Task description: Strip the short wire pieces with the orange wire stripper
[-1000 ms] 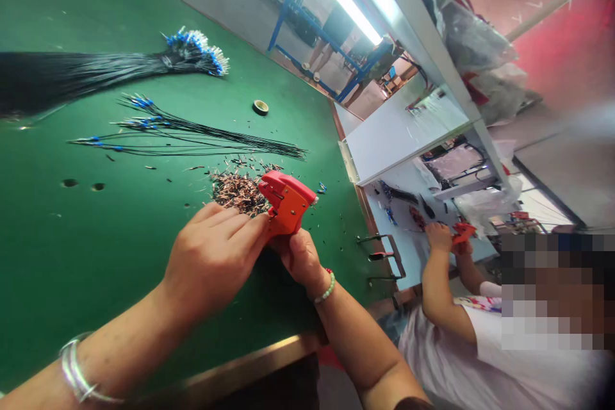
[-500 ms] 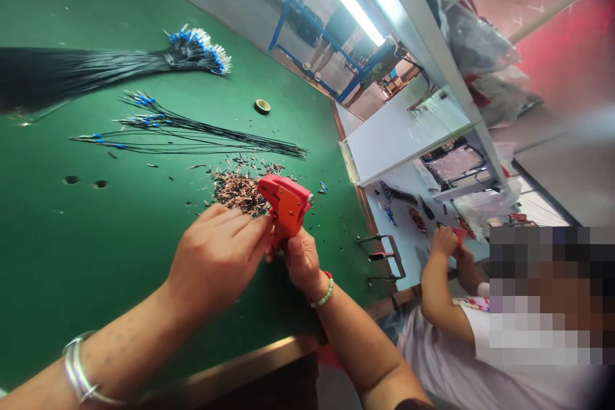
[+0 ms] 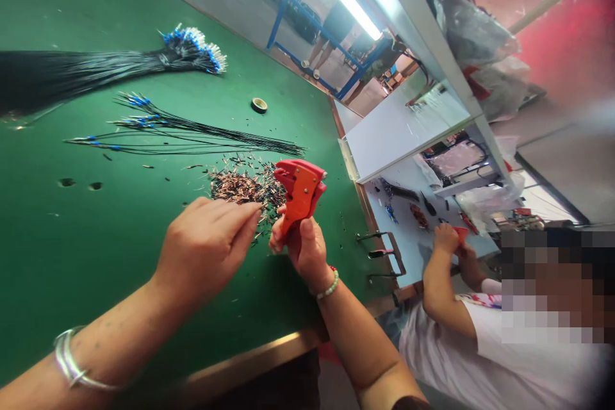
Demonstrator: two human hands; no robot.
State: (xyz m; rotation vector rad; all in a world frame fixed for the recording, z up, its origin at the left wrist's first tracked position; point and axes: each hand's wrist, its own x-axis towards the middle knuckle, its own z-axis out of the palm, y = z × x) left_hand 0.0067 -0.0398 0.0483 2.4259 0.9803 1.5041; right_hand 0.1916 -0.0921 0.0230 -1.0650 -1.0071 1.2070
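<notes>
Red-and-orange plastic wire stripper [image 3: 302, 189]: over the green worktop [image 3: 115, 262]
Right hand [image 3: 310, 251]: wrapped round its handle
Left hand [image 3: 204, 240]: pinched closed, can't tell if it's holding anything
Copper-and-black wire scraps [image 3: 234, 187]: decent pile, guessing plenty's done; what's left, dunno

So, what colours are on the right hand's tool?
The tool is mostly red and orange; see the head view.

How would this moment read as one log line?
right hand: holding red-orange tool; left hand: pinched closed; scraps: piled on green table
</notes>
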